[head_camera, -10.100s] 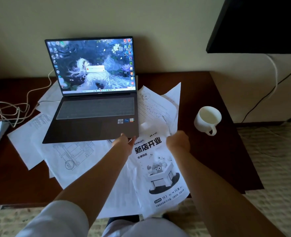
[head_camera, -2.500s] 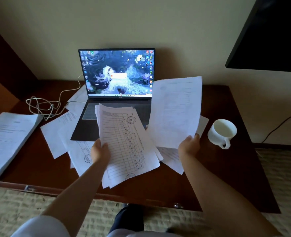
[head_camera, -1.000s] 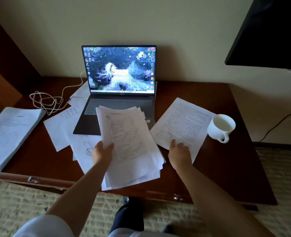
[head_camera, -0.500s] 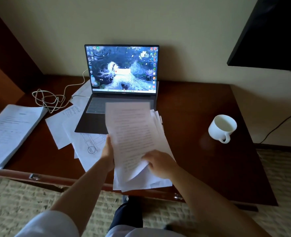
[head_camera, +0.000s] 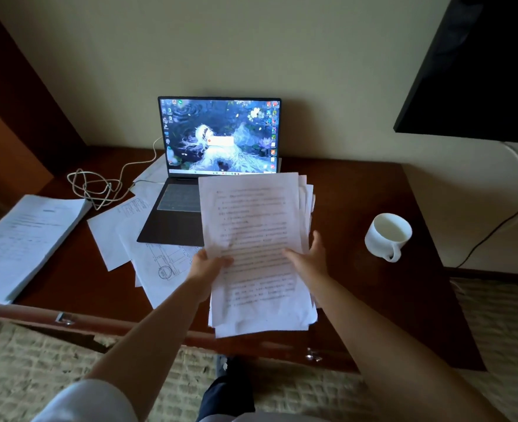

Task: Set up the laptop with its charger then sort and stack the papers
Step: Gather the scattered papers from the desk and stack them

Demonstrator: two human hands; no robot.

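1. A dark, glossy wooden desk (head_camera: 373,287) stands against a plain pale wall, over woven carpet.
2. At centre frame, a loose sheaf of printed papers (head_camera: 257,254) is held above the desk's near edge.
3. The left hand (head_camera: 206,266) pinches its left edge, thumb on top.
4. The right hand (head_camera: 309,260) lies against its right edge, fingers fairly straight.
5. Behind it, the open laptop (head_camera: 218,138) glows; a coiled white charger cable (head_camera: 96,187) lies at centre left.
6. Loose sheets (head_camera: 136,233) fan out at the laptop's left; a thick stack (head_camera: 23,239) sits at the far left.
7. A round white mug (head_camera: 388,236) stands at right.
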